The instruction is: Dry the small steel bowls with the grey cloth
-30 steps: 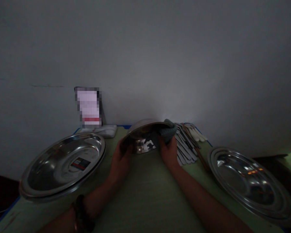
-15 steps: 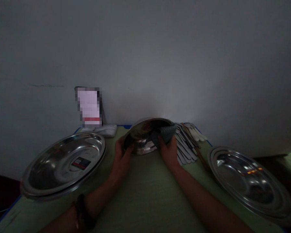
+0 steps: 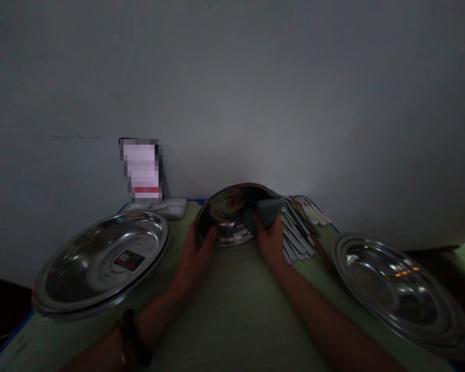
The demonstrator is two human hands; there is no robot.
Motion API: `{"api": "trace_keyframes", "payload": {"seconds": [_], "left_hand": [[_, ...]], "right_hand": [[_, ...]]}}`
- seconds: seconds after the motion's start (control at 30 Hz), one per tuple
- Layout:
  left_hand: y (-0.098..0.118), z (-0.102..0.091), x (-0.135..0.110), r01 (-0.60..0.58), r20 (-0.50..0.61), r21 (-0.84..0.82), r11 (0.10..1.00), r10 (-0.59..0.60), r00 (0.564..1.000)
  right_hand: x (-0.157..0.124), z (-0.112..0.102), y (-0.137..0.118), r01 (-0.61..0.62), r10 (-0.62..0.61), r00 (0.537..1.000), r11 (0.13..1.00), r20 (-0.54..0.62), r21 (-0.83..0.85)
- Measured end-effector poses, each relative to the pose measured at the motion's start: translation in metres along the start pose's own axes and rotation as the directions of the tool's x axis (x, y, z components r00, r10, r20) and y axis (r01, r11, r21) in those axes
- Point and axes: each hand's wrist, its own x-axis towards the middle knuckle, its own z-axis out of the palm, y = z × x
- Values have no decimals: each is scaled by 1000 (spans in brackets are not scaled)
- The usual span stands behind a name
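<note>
A steel plate (image 3: 227,209) is held up at the far middle of the table, tilted with its hollow side towards me. My left hand (image 3: 196,253) grips its near left rim, thumb over the edge. My right hand (image 3: 270,242) presses a grey cloth (image 3: 266,213) against the plate's right side, fingers closed on the cloth. The scene is dim.
A stack of large steel plates (image 3: 101,258) lies at the left, one bearing a sticker. Another large steel plate (image 3: 399,292) lies at the right. Several pieces of cutlery (image 3: 300,227) are behind my right hand. A folded white cloth (image 3: 166,207) and a blurred-out card (image 3: 141,169) stand by the wall.
The plate has tipped from nearly edge-on to facing me, showing its inside. My right hand with the cloth has shifted slightly on it. The large plates have not moved.
</note>
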Motion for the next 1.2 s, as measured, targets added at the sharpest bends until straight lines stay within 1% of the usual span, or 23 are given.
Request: {"api": "trace_keyframes", "payload": {"seconds": [0.07, 0.2, 0.3, 0.47, 0.6, 0.67, 0.73, 0.8, 0.83, 0.9, 1.07, 1.13, 1.2], "left_hand": [[-2, -1, 2, 13, -3, 4, 1000, -13, 1000], [-9, -7, 9, 55, 105, 48, 997, -60, 993], [-10, -11, 12, 48, 127, 26, 999, -51, 991], [-7, -10, 9, 16, 71, 28, 999, -18, 997], [-7, -6, 6, 47, 83, -22, 999, -45, 996], [-6, -5, 5, 47, 39, -71, 996, -44, 998], [-5, -3, 4, 16, -27, -107, 994, -19, 999], [-5, -3, 4, -12, -58, -117, 993, 6, 998], [-5, -4, 4, -14, -52, -113, 994, 8, 999], [-6, -5, 5, 8, -7, -92, 996, -9, 1000], [-12, -7, 5, 43, 106, -66, 997, -36, 994], [-13, -6, 5, 49, 130, -51, 998, -42, 991], [-12, -4, 5, 45, 121, -48, 998, -39, 992]], "right_hand": [[0, 0, -2, 17, -17, 1000, 1000, 3, -3], [0, -2, -6, -25, 26, 999, 999, 23, -48], [-1, -2, -6, -26, 28, 999, 999, 46, -47], [-1, -1, -4, 12, -12, 996, 1000, 87, -5], [-1, -1, -3, 4, -4, 997, 1000, 73, 4], [-1, -1, -3, 5, -6, 998, 1000, 57, 15], [-2, -1, -4, 14, -15, 999, 1000, 46, 25], [-2, -1, -4, 25, -26, 999, 999, 46, 24], [-2, -1, -5, 31, -32, 998, 999, 50, 20], [-2, 0, -5, 35, -35, 998, 999, 58, 6], [0, 0, -3, -18, 24, 993, 998, 115, -58], [0, -1, -3, -23, 31, 992, 998, 122, -66], [0, -1, -2, -22, 29, 993, 998, 114, -66]]}}
